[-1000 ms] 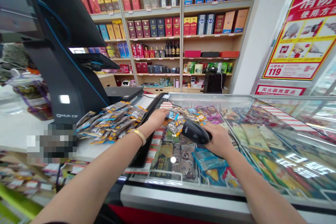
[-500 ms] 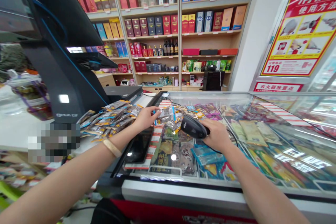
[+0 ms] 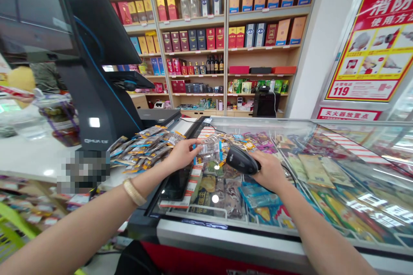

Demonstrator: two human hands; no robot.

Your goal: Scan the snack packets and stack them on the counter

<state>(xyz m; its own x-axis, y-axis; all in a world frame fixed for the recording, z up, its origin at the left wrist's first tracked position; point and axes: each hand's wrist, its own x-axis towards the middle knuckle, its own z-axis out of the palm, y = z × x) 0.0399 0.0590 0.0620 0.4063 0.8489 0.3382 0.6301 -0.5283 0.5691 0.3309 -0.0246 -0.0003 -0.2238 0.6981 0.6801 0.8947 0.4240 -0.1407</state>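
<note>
My left hand (image 3: 183, 154) pinches the near edge of a small clear packet (image 3: 211, 150) with blue ends, over the glass top of the freezer (image 3: 232, 234). In my right hand (image 3: 269, 169) is a black handheld scanner (image 3: 241, 161), its head pointing left at the packet. Left of my left hand lies a heap of small packets (image 3: 145, 148) with orange and blue edges, beside the black monitor stand (image 3: 97, 107). A black phone-like device (image 3: 176, 184) lies on the glass below my left wrist.
A plastic jar (image 3: 61, 120) with purple straps stands on the white counter (image 3: 29, 159) at the left. Bagged goods (image 3: 309, 169) show through the freezer glass. Shelves of boxes (image 3: 193, 53) line the back wall, and a red sign (image 3: 371, 51) hangs at the right.
The view has shifted, so the scene sits slightly further right and lower. The clear packet is still in my left hand and the scanner in my right, close together.
</note>
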